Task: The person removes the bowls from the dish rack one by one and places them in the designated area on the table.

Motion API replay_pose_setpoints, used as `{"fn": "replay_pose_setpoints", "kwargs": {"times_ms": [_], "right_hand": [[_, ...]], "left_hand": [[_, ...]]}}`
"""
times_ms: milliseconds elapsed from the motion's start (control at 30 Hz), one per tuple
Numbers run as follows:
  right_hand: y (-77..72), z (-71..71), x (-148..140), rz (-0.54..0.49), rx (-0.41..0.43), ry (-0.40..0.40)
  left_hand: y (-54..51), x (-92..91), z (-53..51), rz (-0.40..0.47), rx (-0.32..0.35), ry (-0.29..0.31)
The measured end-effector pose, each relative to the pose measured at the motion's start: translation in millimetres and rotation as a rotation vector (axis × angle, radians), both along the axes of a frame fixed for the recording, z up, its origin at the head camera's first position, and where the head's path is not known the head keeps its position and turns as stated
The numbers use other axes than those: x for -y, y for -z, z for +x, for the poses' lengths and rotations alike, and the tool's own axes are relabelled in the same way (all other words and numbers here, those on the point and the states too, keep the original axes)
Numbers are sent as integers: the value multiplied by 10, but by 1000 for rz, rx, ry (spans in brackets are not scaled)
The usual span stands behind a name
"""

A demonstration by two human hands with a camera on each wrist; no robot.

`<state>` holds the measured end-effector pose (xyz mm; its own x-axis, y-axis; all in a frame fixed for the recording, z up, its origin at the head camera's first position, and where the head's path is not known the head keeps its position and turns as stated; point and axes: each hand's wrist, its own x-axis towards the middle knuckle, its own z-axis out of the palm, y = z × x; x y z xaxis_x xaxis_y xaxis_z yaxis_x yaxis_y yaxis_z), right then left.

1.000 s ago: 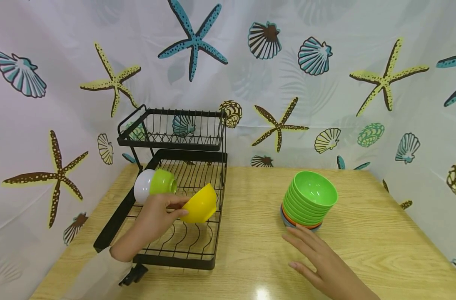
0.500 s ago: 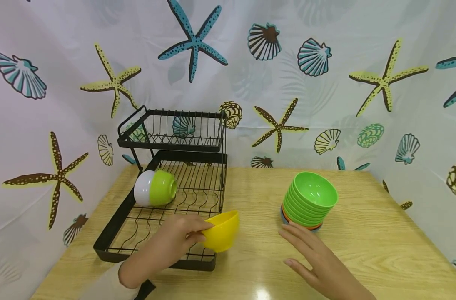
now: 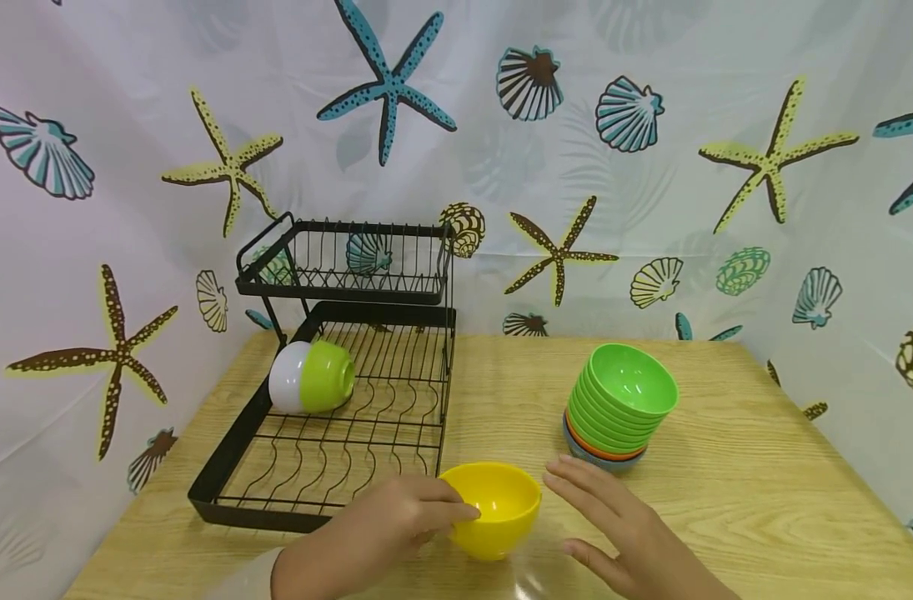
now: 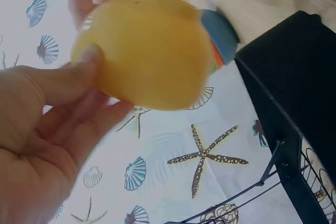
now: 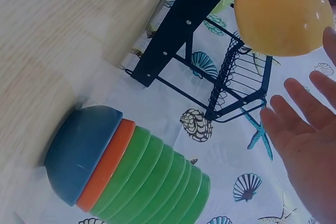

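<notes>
With thumb and fingers, my left hand [image 3: 396,529] pinches the left rim of a yellow bowl [image 3: 497,537], which is held nearly upright at the front, right of the rack. In the left wrist view the thumb lies on one side of the bowl's wall [image 4: 152,51], fingers on the other. My right hand [image 3: 624,533] has its fingers spread, just right of the bowl, holding nothing. Whether a fingertip touches the bowl I cannot tell. Behind that hand stands a leaning stack of several green bowls [image 3: 614,408] over an orange bowl [image 5: 107,163] and a blue bowl [image 5: 84,150].
A black two-tier dish rack [image 3: 231,458] stands on the left of the wooden table [image 3: 771,467]. On its lower tier, a white bowl [image 3: 285,379] and a lime-green bowl [image 3: 324,375] lie on their sides. A patterned curtain [image 3: 441,183] surrounds the table.
My left hand has carried the yellow bowl from above the rack rightward and toward me, turning it from tilted to nearly upright. My right hand has shifted slightly left.
</notes>
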<state>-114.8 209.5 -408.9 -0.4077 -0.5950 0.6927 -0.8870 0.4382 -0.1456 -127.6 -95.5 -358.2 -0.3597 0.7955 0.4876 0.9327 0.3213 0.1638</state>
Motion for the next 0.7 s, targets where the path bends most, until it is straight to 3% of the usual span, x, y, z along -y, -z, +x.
{"fn": "replay_pose_setpoints", "kwargs": {"times_ms": [133,300,500,700], "right_hand": [[-7,34,25,-7,-20,-25],[-3,48,50,-26,-94,-48],[21,26,73,-53,-159,-122],[46,34,79,-80,-161,-126]], "left_hand": [[13,-30,25,-40,-104,69],[27,-54,42,-59,-107,141],[29,-90,41,-62,-181,173],[-16,-130,17,-88,-257,186]]}}
